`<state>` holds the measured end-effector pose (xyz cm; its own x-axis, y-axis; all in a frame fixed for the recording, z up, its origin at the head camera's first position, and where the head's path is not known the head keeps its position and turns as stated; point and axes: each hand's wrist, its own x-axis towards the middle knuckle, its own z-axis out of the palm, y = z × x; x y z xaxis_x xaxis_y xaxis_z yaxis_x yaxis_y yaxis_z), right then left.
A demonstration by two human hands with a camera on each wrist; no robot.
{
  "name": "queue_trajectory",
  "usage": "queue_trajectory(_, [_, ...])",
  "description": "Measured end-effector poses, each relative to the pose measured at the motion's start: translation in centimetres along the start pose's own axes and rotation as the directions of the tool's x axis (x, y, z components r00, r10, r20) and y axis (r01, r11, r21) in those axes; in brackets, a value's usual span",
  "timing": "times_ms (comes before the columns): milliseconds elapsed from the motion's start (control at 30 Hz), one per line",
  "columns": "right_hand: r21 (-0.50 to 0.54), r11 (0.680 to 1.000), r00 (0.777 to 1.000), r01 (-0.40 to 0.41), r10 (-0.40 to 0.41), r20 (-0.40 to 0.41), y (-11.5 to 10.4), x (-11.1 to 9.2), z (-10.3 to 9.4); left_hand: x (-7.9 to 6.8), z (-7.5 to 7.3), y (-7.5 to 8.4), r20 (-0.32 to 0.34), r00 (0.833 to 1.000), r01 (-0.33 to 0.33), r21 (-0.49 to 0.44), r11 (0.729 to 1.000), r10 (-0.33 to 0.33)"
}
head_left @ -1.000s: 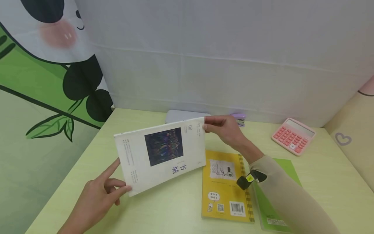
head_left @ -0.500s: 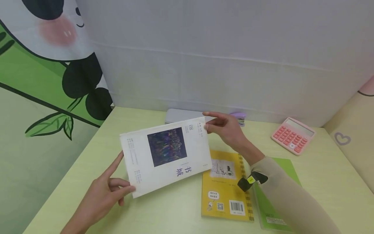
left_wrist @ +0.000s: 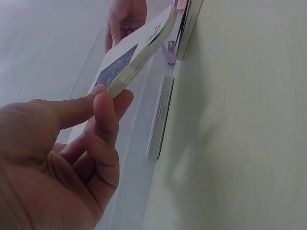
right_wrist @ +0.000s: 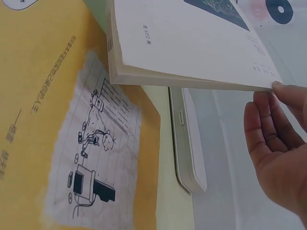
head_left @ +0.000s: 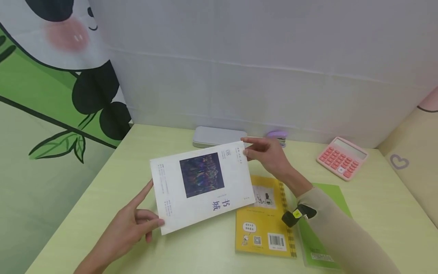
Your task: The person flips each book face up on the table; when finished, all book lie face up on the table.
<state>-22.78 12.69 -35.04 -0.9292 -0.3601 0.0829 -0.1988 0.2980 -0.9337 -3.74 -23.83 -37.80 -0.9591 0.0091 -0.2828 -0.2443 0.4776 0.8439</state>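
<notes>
A white paperback book [head_left: 205, 186] with a dark picture on its cover is held up over the table, tilted, between both hands. My left hand [head_left: 128, 228] pinches its near left corner between thumb and fingers. At the far right corner, my right hand [head_left: 270, 156] grips the book by thumb and fingers. In the left wrist view, the book's page edge [left_wrist: 139, 62] shows above the tabletop. The book's right end overlaps a yellow book [head_left: 263, 232] in the head view. That yellow book lies flat beneath, partly hidden.
Right of the yellow book lies a green book [head_left: 328, 201], partly under my right sleeve. A grey case [head_left: 219, 135] and a purple stapler [head_left: 277, 135] sit by the back wall. A pink calculator [head_left: 342, 158] rests at the back right of the table [head_left: 386, 213].
The white book has moved to the right and slightly toward me, both hands moving with it. More of the grey case shows, and the book covers more of the yellow one.
</notes>
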Motion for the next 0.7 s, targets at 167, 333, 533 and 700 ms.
queue_trajectory(167, [-0.033, 0.999, 0.999, -0.015, 0.016, 0.042, 0.8, -0.3, -0.2, 0.1, 0.0, 0.0, 0.036, 0.999, -0.014, -0.018, 1.000, 0.014])
queue_trajectory(333, [-0.103, 0.994, 0.994, -0.035, 0.045, 0.097, 1.6, -0.8, -0.5, 0.2, 0.2, -0.3, 0.057, 0.998, -0.038, -0.033, 0.999, 0.040])
queue_trajectory(533, [-0.160, 0.987, 0.991, -0.003, 0.024, 0.130, 2.7, -1.1, -0.9, 0.4, 0.5, -0.3, 0.074, 0.996, -0.036, -0.039, 0.999, 0.039])
queue_trajectory(700, [-0.169, 0.985, 0.987, 0.024, 0.003, 0.158, 3.2, -1.3, -1.1, 0.4, 0.5, -0.4, 0.088, 0.996, -0.031, -0.016, 0.999, 0.032])
